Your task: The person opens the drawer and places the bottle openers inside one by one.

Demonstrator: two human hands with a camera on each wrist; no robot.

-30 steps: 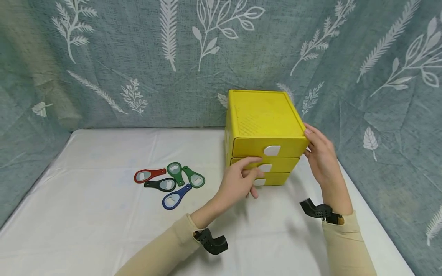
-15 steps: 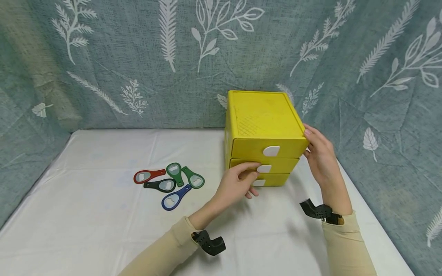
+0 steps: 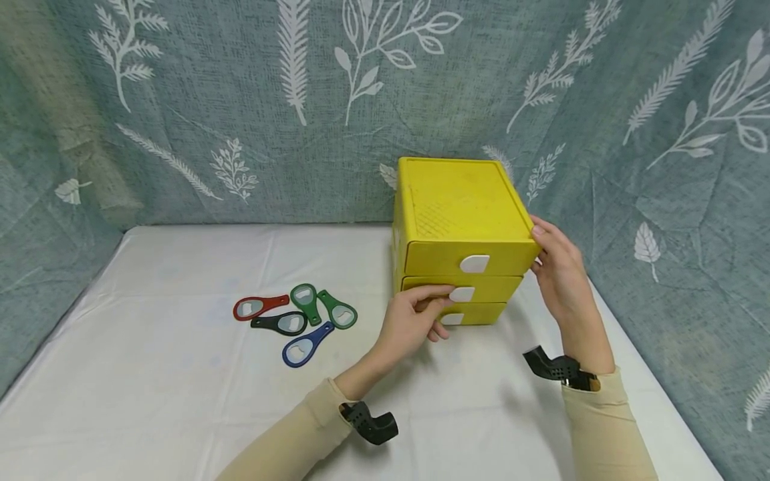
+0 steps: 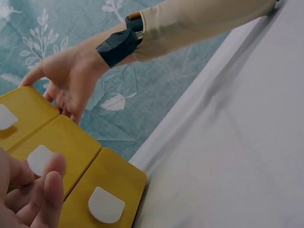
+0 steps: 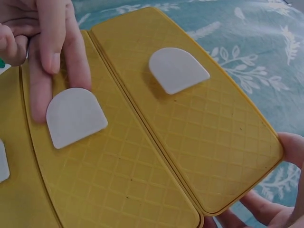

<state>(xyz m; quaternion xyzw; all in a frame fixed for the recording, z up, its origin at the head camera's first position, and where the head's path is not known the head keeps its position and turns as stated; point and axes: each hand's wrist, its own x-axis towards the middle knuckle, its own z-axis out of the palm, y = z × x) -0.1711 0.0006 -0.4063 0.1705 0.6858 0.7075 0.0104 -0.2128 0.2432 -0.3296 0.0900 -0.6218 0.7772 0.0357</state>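
White is the middle handle [image 3: 462,294] at which the left hand [image 3: 409,321] works: its fingers are curled to the left edge of this handle and seem to pinch it, although the fingertips are partly hidden. The right hand [image 3: 562,267] is bent around the right front upper corner of the yellow drawer box [image 3: 460,200], with the thumb at the edge and the other fingers along the side; it grips the corner, probably so that the box does not slide.

The box stands on the right part of the table, and its three drawers look closed. I judge that the step in hand is taking hold of the middle drawer [image 3: 496,289], before it is pulled. The next move would call for a straight, gentle pull towards the person, while the right hand keeps the corner steady. If the small handle is held only by its edge, the fingers could slip.

To the left of the box, well apart from both hands, lie five bottle openers: one red [image 3: 261,307], one black [image 3: 279,322], two green [image 3: 305,304] and one blue [image 3: 307,345]. Under everything is a white cloth [image 3: 150,374]; behind hangs a grey-green curtain [image 3: 210,87] with leaves.
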